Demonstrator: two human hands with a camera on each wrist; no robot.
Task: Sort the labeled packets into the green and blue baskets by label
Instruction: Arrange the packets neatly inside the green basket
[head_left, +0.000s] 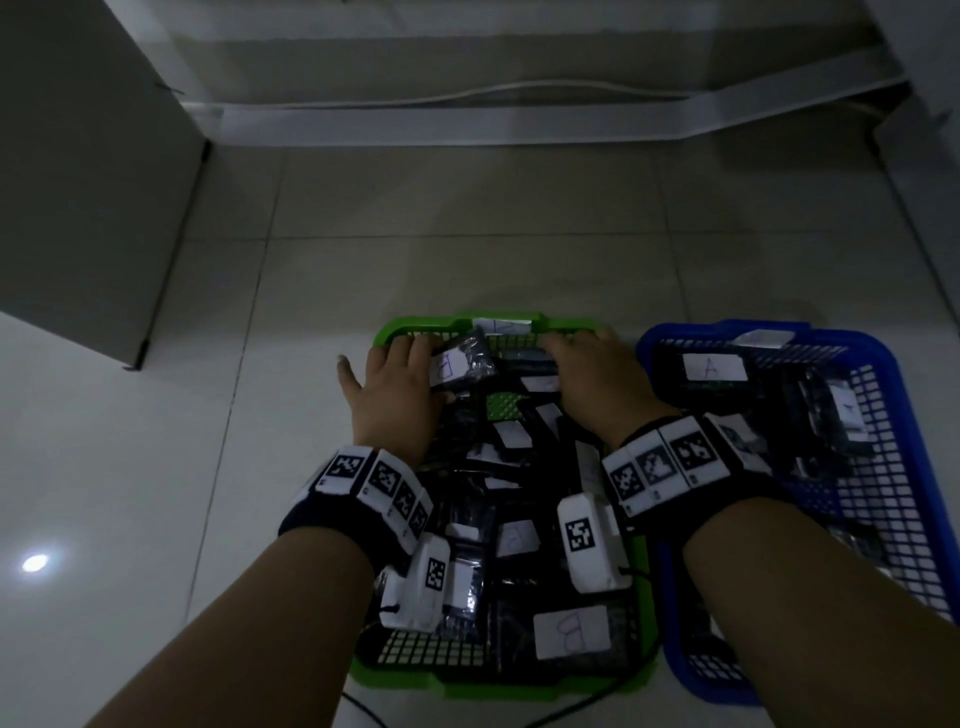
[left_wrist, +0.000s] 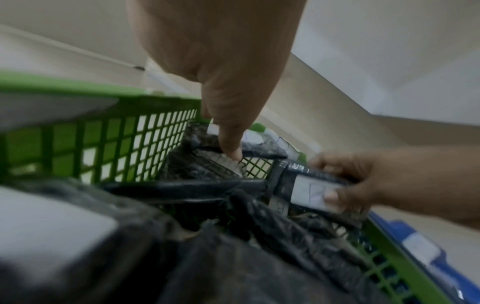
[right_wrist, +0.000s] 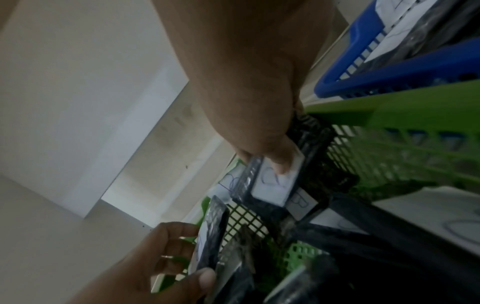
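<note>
Head view: both hands in the far end of the green basket (head_left: 410, 326), blue basket (head_left: 904, 374) just beside it on the right — both full of dark packets.
Left wrist view: right hand (left_wrist: 363, 185) pinching a labeled packet (left_wrist: 309, 189).
Right wrist view: left hand (right_wrist: 166, 265) gripping a B packet (right_wrist: 207, 236) at the green basket's far edge.

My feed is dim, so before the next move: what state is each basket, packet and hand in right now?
green basket: on floor, piled with B-labelled packets.
blue basket: beside it, holding A-labelled packets.
left hand: grips a B-labelled packet at the green basket's far end.
right hand: pinches another labelled packet there.
</note>
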